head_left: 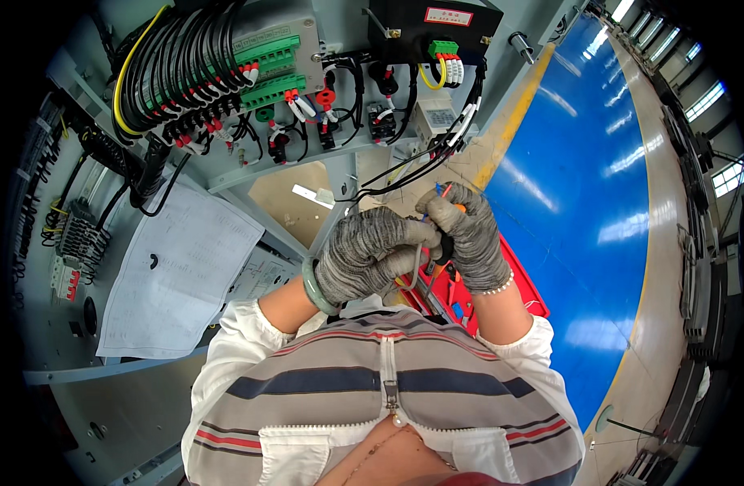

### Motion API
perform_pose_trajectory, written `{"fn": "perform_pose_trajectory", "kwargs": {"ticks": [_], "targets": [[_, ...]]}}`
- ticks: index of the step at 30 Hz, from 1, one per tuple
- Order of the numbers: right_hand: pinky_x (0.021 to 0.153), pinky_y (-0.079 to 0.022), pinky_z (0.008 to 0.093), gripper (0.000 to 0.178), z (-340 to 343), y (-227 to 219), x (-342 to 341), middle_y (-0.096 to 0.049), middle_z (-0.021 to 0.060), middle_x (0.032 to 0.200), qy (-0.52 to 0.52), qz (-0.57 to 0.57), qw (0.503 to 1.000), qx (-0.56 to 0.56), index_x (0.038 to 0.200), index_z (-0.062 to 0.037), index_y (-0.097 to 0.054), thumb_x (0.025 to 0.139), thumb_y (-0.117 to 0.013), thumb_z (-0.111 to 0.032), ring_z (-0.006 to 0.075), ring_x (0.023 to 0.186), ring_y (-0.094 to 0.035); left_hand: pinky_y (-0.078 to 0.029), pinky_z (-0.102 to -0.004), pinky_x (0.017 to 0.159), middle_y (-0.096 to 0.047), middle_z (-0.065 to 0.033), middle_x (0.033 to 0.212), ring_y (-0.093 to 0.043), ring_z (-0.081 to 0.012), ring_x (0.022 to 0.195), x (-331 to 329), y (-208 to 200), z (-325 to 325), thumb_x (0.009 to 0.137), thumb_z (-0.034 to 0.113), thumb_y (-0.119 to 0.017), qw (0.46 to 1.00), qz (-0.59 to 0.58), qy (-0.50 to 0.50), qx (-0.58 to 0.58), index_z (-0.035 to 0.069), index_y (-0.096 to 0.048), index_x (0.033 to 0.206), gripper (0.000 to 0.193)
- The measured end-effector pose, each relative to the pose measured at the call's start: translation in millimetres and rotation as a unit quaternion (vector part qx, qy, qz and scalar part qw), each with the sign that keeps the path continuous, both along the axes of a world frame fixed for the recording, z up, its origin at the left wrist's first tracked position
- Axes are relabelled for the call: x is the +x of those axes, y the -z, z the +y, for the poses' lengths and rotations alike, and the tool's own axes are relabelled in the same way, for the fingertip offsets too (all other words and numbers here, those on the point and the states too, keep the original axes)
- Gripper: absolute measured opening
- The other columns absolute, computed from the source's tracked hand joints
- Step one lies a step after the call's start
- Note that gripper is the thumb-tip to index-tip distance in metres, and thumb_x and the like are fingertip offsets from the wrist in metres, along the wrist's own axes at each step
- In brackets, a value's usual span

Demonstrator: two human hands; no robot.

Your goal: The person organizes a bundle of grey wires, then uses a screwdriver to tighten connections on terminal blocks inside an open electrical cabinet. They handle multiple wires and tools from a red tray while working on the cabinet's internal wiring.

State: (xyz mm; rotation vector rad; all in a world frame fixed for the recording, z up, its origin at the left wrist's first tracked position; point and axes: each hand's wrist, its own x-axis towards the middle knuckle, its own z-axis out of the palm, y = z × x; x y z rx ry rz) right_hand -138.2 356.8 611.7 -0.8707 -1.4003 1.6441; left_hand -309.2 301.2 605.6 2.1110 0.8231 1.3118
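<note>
Both my hands wear grey knitted gloves and meet in front of my chest. My left hand (pixel 376 247) is closed, thumb and fingers pinched together, with a grey cord (pixel 414 271) hanging at its fingertips. My right hand (pixel 467 235) is curled beside it, fingers closed around something mostly hidden; bits of orange, blue and black show between the fingers. Just beyond the hands, black wires (pixel 404 180) come down from the panel. By their lower ends lies a white tag-like piece (pixel 313 196).
Green terminal blocks (pixel 270 77) with bundled black wires fill the cabinet above. A black box (pixel 432 32) sits beside them. A printed paper sheet (pixel 181 271) lies at left. Under my hands is a red tray (pixel 513 279) with tools. Blue floor (pixel 562 202) stretches to the right.
</note>
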Motion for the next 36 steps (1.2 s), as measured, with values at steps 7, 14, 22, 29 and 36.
{"fn": "perform_pose_trajectory", "kwargs": {"ticks": [7, 14, 22, 29, 36], "targets": [[0.037, -0.039, 0.0189, 0.028, -7.3, -4.5, -4.3, -0.056, 0.0025, 0.062, -0.085, -0.001, 0.996, 0.017, 0.080, -0.0020, -0.059, 0.084, -0.060, -0.029, 0.0063, 0.050, -0.053, -0.049, -0.0315, 0.067, -0.064, -0.0074, 0.086, -0.063, -0.0218, 0.077, -0.5, -9.4, 6.3, 0.073, 0.010, -0.068, 0.948, 0.054, -0.207, 0.234, 0.009, -0.067, 0.093, 0.021], [0.058, -0.053, 0.0299, 0.022, 4.8, -53.4, 29.4, -0.056, 0.0057, 0.077, 0.006, 0.058, 0.984, 0.168, 0.103, -0.0052, -0.054, 0.082, -0.056, -0.012, 0.0147, 0.059, -0.057, -0.049, -0.0292, 0.069, -0.067, -0.0079, 0.088, -0.063, -0.0165, 0.077, -34.5, -18.1, 16.5, 0.082, 0.016, -0.063, 0.954, -0.108, -0.277, 0.043, 0.006, -0.067, 0.094, 0.016], [0.063, -0.057, 0.0364, 0.040, 31.8, -86.1, 25.2, -0.063, 0.0200, 0.089, 0.187, 0.263, 0.825, 0.464, 0.106, -0.0034, -0.052, 0.080, -0.066, -0.030, 0.0314, 0.078, -0.066, -0.053, -0.0270, 0.069, -0.066, -0.0100, 0.092, -0.065, -0.0157, 0.079, -44.9, -12.2, 52.2, 0.089, 0.017, -0.057, 0.953, -0.182, -0.241, -0.037, 0.001, -0.063, 0.101, 0.021], [0.061, -0.057, 0.0343, 0.040, 56.8, -72.4, 26.0, -0.064, 0.0185, 0.076, 0.342, 0.224, 0.693, 0.594, 0.097, -0.0007, -0.055, 0.076, -0.069, -0.032, 0.0273, 0.067, -0.067, -0.051, -0.0253, 0.072, -0.066, -0.0101, 0.088, -0.065, -0.0148, 0.082, -29.1, -5.1, 68.4, 0.090, 0.017, -0.055, 0.947, -0.218, -0.210, -0.109, -0.002, -0.061, 0.099, 0.021], [0.058, -0.058, 0.0336, 0.044, 32.6, -64.4, 52.5, -0.062, 0.0226, 0.080, 0.378, 0.173, 0.685, 0.599, 0.104, -0.0024, -0.048, 0.078, -0.069, -0.030, 0.0271, 0.070, -0.066, -0.051, -0.0246, 0.071, -0.067, -0.0090, 0.088, -0.064, -0.0125, 0.079, -32.0, -3.8, 77.2, 0.090, 0.019, -0.054, 0.945, -0.234, -0.185, -0.137, -0.001, -0.062, 0.099, 0.023]]}}
